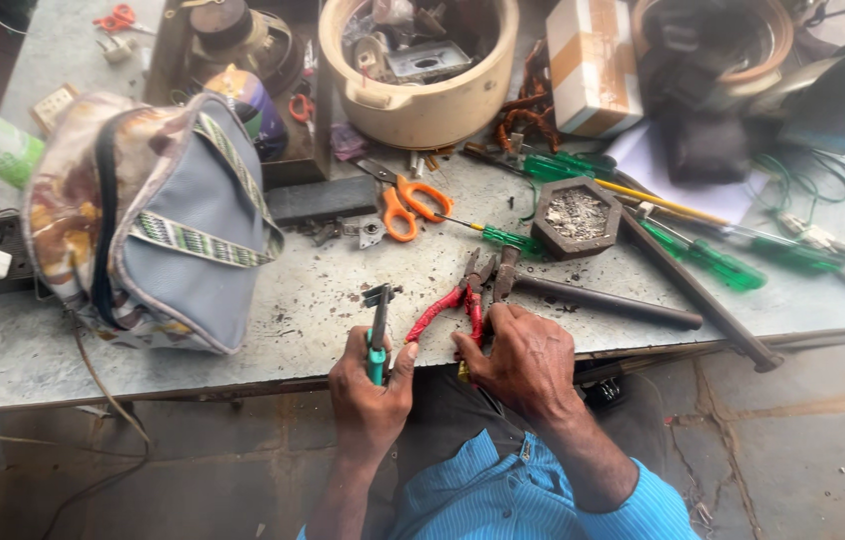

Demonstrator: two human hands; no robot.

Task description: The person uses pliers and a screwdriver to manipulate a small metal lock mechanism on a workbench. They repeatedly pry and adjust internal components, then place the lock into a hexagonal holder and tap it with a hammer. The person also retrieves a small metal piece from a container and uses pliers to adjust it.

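My left hand (368,385) grips a tool with a teal handle (377,345) at the workbench's front edge, its dark metal head pointing away from me. My right hand (523,360) rests on the red handles of a pair of pliers (458,300) lying on the bench, whose jaws point toward the back. A small brass-coloured piece shows under the right hand's fingers. Both forearms come up from a blue striped shirt.
A grey patterned bag (158,215) fills the bench's left side. Orange-handled scissors (408,205), green screwdrivers (713,260), a hexagonal block (576,217), a long metal bar (608,300), a beige pot of parts (418,70) and a cardboard box (593,65) crowd the worn bench (313,310).
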